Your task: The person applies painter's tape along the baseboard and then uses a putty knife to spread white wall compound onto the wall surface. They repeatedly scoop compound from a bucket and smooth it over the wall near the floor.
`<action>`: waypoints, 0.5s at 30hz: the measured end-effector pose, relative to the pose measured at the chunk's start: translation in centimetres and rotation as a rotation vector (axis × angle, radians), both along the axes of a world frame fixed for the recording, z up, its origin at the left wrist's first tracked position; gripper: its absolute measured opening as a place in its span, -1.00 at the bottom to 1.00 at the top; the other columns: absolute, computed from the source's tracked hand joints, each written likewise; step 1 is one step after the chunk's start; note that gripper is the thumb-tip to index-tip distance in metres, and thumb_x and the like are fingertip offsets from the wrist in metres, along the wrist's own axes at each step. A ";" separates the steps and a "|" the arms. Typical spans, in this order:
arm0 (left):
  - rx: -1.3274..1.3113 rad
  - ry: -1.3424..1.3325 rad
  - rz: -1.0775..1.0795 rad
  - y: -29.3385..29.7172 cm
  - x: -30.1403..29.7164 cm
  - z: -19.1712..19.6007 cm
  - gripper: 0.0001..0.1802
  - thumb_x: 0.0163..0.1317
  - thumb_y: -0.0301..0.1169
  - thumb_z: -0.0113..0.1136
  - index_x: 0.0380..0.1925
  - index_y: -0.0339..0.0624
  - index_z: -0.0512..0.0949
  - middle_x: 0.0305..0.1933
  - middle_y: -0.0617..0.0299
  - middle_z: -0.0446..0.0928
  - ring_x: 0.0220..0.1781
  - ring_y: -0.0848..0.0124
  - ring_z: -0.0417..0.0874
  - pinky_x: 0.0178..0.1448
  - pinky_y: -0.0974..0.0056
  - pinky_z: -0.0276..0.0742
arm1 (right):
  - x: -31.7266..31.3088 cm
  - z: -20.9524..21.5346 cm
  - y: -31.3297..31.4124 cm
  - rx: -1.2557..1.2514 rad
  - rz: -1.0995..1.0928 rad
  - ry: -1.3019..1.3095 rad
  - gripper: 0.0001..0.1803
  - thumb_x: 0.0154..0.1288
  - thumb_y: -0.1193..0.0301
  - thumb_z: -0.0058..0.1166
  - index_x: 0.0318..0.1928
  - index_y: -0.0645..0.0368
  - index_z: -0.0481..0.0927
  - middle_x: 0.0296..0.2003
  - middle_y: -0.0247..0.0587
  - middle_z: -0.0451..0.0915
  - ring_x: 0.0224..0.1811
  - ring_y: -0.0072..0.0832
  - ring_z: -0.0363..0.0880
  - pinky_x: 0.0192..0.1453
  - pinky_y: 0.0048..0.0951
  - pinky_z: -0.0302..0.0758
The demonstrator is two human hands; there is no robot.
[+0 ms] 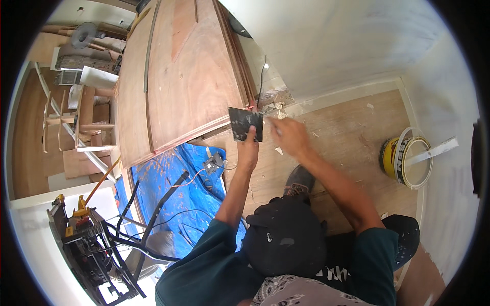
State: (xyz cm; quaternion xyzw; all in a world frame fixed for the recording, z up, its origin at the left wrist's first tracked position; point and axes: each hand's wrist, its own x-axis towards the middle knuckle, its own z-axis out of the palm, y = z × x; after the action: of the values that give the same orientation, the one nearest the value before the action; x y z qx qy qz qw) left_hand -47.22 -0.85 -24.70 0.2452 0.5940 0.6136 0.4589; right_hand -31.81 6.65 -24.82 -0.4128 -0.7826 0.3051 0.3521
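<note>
My left hand (248, 149) grips a dark, square putty board (245, 122), its thumb lying across the face. Pale smears mark the board's surface. Close to the board's right edge is my right hand (291, 136), its fingers curled and partly blurred. Something small and pale shows at those fingertips, but its kind cannot be made out. Both forearms reach forward over the wooden floor (342, 132). A yellow and black bucket (390, 158) stands off to the right, with a white, smeared stick (436, 150) leaning out of it.
Stacked plywood sheets (196, 71) stretch ahead on the left. A blue tarp (191, 176) carries cables and a small grey electrical box (213, 163). Machinery on a black-legged stand (84, 250) occupies the lower left. A patchily coated wall (347, 46) bounds the far right side.
</note>
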 end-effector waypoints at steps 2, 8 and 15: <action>-0.090 0.198 -0.085 -1.7 0.7 -1.2 -0.56 0.57 -0.35 0.04 0.35 -0.30 0.40 0.29 0.12 0.52 0.30 0.39 0.48 0.36 0.33 0.38 | -1.4 1.1 -1.9 0.055 0.032 0.120 -0.70 0.27 0.36 0.21 0.00 0.07 0.75 -0.50 0.01 0.63 -0.41 -0.08 0.65 -0.31 -0.07 0.56; -0.028 0.214 -0.047 -2.7 3.0 2.2 -0.67 0.44 -0.44 0.24 0.14 -0.32 0.52 0.10 0.21 0.61 0.12 0.40 0.60 0.22 0.26 0.52 | 3.0 -4.1 1.2 -0.338 -0.085 -0.164 -0.76 0.39 0.30 0.13 -0.12 0.15 0.75 -0.43 0.03 0.67 -0.35 0.00 0.67 -0.23 -0.03 0.56; -0.001 -1.089 -0.148 0.7 -1.3 0.7 -0.78 0.40 -0.26 0.06 -0.17 -0.17 0.53 -0.35 0.26 0.52 -0.33 0.39 0.55 -0.29 0.29 0.49 | 1.4 0.2 -0.6 0.016 0.063 0.325 -0.72 0.27 0.45 0.16 -0.02 0.17 0.72 -0.19 -0.06 0.73 -0.16 -0.15 0.68 -0.08 -0.16 0.58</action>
State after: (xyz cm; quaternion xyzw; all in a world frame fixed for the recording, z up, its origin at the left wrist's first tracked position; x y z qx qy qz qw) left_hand -48.56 -0.19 -23.96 -0.0669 0.2518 0.6176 0.7421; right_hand -30.40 6.00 -24.60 -0.3306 -0.7304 0.3726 0.4674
